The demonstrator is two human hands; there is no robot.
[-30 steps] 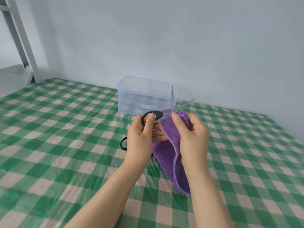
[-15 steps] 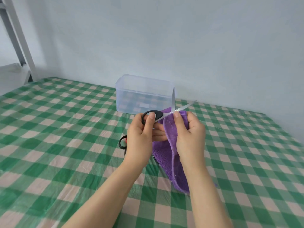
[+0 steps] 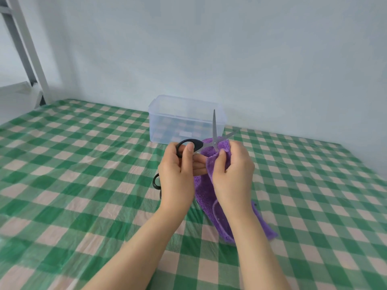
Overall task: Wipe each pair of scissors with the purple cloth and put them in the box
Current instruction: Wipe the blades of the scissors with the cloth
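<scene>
My left hand (image 3: 178,174) grips the black handles of a pair of scissors (image 3: 214,130), whose blades are spread open, one pointing up and one to the right. My right hand (image 3: 232,174) pinches the purple cloth (image 3: 206,197) round the base of the blades. The cloth hangs down from my right hand to the table. A clear plastic box (image 3: 186,120) without a lid stands just behind the scissors, near the wall. A second black handle loop (image 3: 156,182) shows below my left hand.
The table wears a green and cream checked cover (image 3: 83,164). A grey metal frame (image 3: 25,51) stands at the far left by the wall. The pale wall runs close behind the box.
My right hand has slid the cloth slightly down the blades toward the pivot. My left hand keeps its hold on the handles. The view has shifted a little.
</scene>
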